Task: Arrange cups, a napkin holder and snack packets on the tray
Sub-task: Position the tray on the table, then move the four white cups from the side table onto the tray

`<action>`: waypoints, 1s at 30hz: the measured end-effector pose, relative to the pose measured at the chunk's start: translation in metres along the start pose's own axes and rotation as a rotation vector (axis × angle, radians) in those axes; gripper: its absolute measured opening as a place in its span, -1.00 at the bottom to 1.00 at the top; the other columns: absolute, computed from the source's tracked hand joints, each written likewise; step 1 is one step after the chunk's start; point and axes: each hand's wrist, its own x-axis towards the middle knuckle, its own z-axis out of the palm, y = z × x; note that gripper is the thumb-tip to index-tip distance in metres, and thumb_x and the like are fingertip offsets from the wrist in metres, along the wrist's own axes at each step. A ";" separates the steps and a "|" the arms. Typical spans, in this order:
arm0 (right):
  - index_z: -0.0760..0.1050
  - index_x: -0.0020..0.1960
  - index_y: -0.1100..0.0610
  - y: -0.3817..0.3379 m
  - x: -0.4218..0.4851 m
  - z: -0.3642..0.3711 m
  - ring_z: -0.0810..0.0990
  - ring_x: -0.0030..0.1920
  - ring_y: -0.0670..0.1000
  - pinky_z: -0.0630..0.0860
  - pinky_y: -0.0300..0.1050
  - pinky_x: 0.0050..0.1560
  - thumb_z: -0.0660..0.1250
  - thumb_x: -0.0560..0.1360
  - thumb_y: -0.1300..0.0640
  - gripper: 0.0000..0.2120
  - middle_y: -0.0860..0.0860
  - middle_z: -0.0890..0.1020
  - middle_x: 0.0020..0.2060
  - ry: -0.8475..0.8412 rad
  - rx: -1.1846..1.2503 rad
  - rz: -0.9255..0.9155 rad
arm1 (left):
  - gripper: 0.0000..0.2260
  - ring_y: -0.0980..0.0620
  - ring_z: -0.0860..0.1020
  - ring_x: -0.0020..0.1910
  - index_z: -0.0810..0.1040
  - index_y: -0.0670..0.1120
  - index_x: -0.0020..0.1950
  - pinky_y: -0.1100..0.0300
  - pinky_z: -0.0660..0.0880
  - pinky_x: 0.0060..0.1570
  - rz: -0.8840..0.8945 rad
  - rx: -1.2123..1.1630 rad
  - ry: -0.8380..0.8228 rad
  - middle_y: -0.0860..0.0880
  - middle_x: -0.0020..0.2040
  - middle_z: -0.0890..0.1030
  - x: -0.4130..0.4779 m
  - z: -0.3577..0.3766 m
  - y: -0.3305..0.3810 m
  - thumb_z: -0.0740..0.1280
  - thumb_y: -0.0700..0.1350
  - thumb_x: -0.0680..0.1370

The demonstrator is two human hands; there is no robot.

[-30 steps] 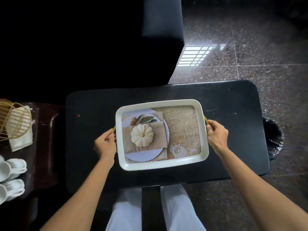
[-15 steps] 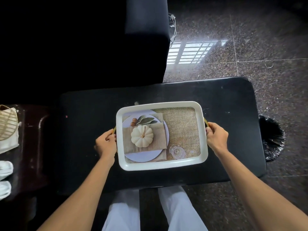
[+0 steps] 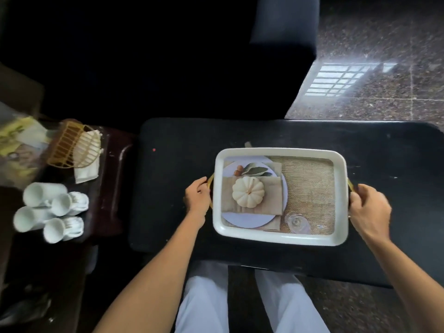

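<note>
A white tray (image 3: 280, 237) with gold side handles lies on a black table (image 3: 173, 164); its floor bears a printed picture of a pumpkin, plate and burlap. My left hand (image 3: 197, 197) grips the left handle and my right hand (image 3: 368, 210) grips the right handle. On a dark side table at the left lie several white cups (image 3: 51, 210) on their sides. Behind them stands a gold wire napkin holder (image 3: 72, 146) with white napkins. Yellow snack packets (image 3: 18, 147) lie blurred at the far left.
A dark sofa (image 3: 276, 27) fills the space behind the table. Speckled stone floor (image 3: 384, 32) shows at the right with a bright window reflection. My white trouser legs (image 3: 204, 304) are below the table's near edge.
The view has swung left, so the cups, napkin holder and snack packets came fully into sight. Both hands still hold the tray's handles, and the tray sits in about the same spot on the table.
</note>
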 end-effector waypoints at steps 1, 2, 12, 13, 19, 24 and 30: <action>0.53 -0.04 0.23 -0.006 -0.004 -0.003 0.53 0.00 0.24 0.40 0.01 -0.04 0.24 0.57 0.22 -0.88 0.16 0.59 -0.15 0.013 -0.028 -0.018 | -0.67 0.00 0.61 0.26 0.59 -0.02 0.37 0.00 0.56 0.29 -0.008 -0.025 0.003 -0.03 0.29 0.65 -0.002 -0.006 0.000 0.25 -0.24 0.65; 0.54 0.06 0.27 -0.014 -0.009 -0.004 0.51 0.10 0.28 0.43 0.08 0.05 0.25 0.58 0.19 -0.83 0.22 0.60 -0.04 0.012 -0.048 -0.026 | -0.67 -0.02 0.60 0.29 0.58 -0.03 0.38 -0.04 0.53 0.35 -0.019 -0.062 0.009 -0.05 0.32 0.64 -0.006 -0.013 0.000 0.26 -0.25 0.65; 0.47 0.30 0.34 -0.167 -0.106 0.061 0.54 0.10 0.37 0.51 0.32 0.13 0.35 0.54 0.32 -0.67 0.32 0.53 0.15 -0.224 0.032 -0.427 | -0.75 0.04 0.64 0.21 0.61 -0.07 0.33 0.06 0.60 0.26 0.051 -0.393 0.147 -0.07 0.27 0.66 -0.042 -0.152 -0.025 0.29 -0.18 0.68; 0.47 0.29 0.34 -0.185 -0.118 0.073 0.54 0.11 0.36 0.52 0.34 0.12 0.35 0.54 0.32 -0.67 0.31 0.53 0.16 -0.265 0.045 -0.457 | -0.76 0.03 0.64 0.23 0.61 -0.08 0.33 0.02 0.59 0.28 0.071 -0.398 0.180 -0.06 0.25 0.66 -0.044 -0.172 -0.029 0.29 -0.18 0.68; 0.50 0.28 0.27 -0.296 -0.202 0.146 0.63 0.02 0.19 0.58 0.04 0.08 0.38 0.54 0.32 -0.68 0.21 0.54 0.12 -0.434 0.176 -0.630 | -0.76 -0.07 0.64 0.24 0.62 -0.13 0.30 -0.10 0.59 0.26 0.135 -0.396 0.436 -0.09 0.22 0.68 -0.039 -0.292 -0.066 0.28 -0.23 0.67; 0.54 0.25 0.19 -0.370 -0.270 0.206 0.65 0.00 0.00 0.54 -0.32 -0.03 0.39 0.55 0.22 -0.72 0.08 0.60 0.10 -0.606 0.232 -0.702 | -0.76 -0.09 0.62 0.25 0.59 -0.12 0.31 0.08 0.59 0.12 0.027 -0.548 0.573 -0.15 0.27 0.64 -0.004 -0.361 -0.103 0.25 -0.25 0.68; 0.53 0.20 0.16 -0.417 -0.333 0.269 0.61 0.03 -0.02 0.65 -0.10 0.04 0.44 0.53 0.19 -0.73 0.03 0.57 0.10 -0.789 0.244 -0.724 | -0.80 -0.07 0.60 0.28 0.59 -0.06 0.27 0.07 0.56 0.17 -0.068 -0.663 0.486 -0.14 0.34 0.60 0.052 -0.390 -0.129 0.24 -0.20 0.70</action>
